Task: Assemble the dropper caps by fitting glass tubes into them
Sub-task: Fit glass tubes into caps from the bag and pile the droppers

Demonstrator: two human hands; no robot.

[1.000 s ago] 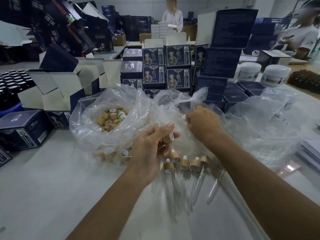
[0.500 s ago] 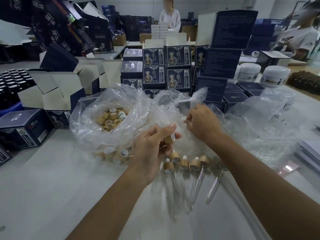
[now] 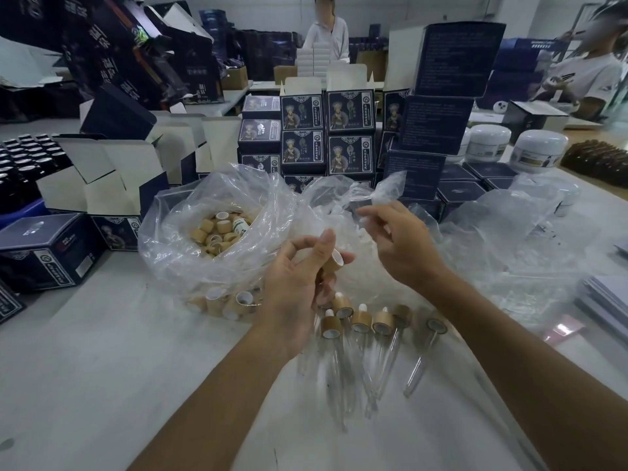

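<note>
The bench [image 3: 102, 385] carries a clear plastic bag [image 3: 190, 253] of loose wooden caps [image 3: 217, 229], lying to the left of your left grip. A row of assembled droppers [image 3: 360, 324] with glass tubes lies just below and between both grips. Your left hand [image 3: 299, 287] curls its grip around one wooden dropper cap [image 3: 331, 263], open end facing right. Your right hand [image 3: 401, 246], just right of that cap, pinches its fingertips together; whether they hold a tube cannot be told.
</note>
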